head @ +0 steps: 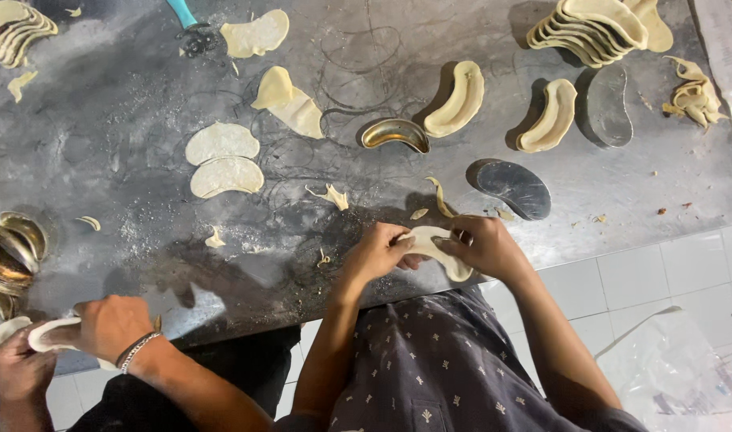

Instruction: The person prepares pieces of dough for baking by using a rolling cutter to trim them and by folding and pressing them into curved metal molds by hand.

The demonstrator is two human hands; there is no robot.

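Observation:
My left hand (376, 252) and my right hand (486, 244) both grip a curved, kidney-shaped mould lined with pale dough (434, 248) just above the near edge of the floured metal table (126, 112). My fingers press the dough along the mould's rim. An empty brass-coloured mould (396, 134) lies further back on the table. Two dough-filled moulds (458, 100) (552, 116) rest beyond it, beside two upturned metal moulds (514, 188) (608, 106).
A co-worker's hands (102, 326) at the lower left press dough into another mould. Stacks of lined moulds (592, 28) (12, 30) stand at the back corners, empty moulds (10, 256) at the left edge. Flat dough ovals (222, 160), dough scraps (696, 96) and a teal-handled cutter (188, 24) lie about.

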